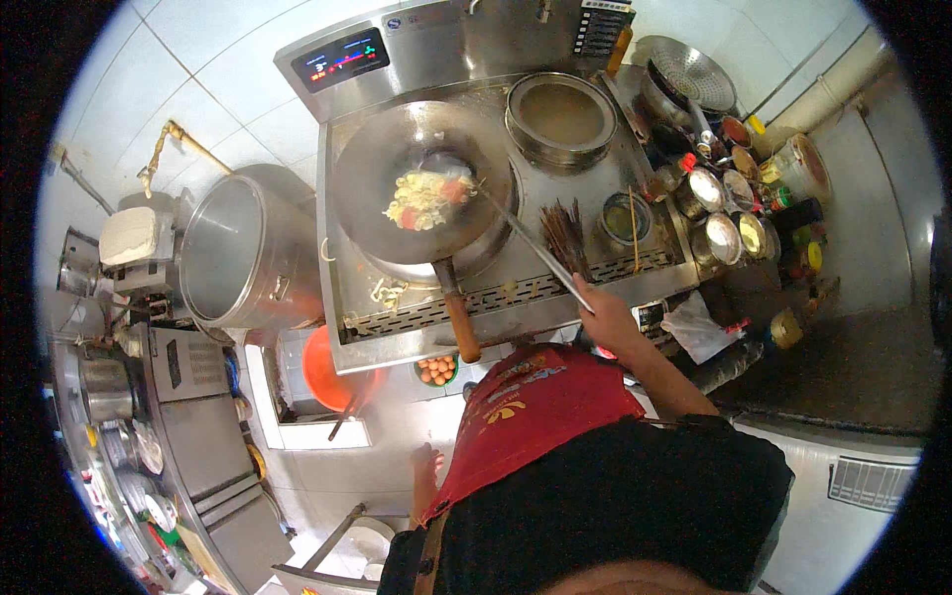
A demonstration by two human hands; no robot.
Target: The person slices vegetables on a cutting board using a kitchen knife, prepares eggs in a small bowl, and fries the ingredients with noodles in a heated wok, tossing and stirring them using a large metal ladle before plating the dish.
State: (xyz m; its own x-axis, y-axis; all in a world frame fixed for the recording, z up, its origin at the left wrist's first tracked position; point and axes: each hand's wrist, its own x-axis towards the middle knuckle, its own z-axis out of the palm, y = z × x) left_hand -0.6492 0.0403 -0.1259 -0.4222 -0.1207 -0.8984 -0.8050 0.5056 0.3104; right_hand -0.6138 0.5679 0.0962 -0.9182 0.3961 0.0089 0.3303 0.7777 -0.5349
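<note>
My right hand [608,320] grips the long metal handle of a wok ladle [532,242]. The ladle's head rests in a dark wok [372,201], against pale yellow and red pieces of food [425,199]; some vapour blurs that spot. The wok sits on the left burner of a stainless steel range [513,297]. Its wooden handle [461,327] points towards me over the front edge, with no hand on it. Low beside my red apron [532,401], my left hand [428,460] hangs away from the range, fingers somewhat apart and holding nothing visible.
A pot of liquid [561,111] occupies the back right burner. A bamboo wok brush [565,234] and a small bowl [626,218] lie nearer. Seasoning containers [721,238] crowd the right side. Left stands a tall steel stockpot [253,253]; below are an orange basin [327,372] and eggs [436,370].
</note>
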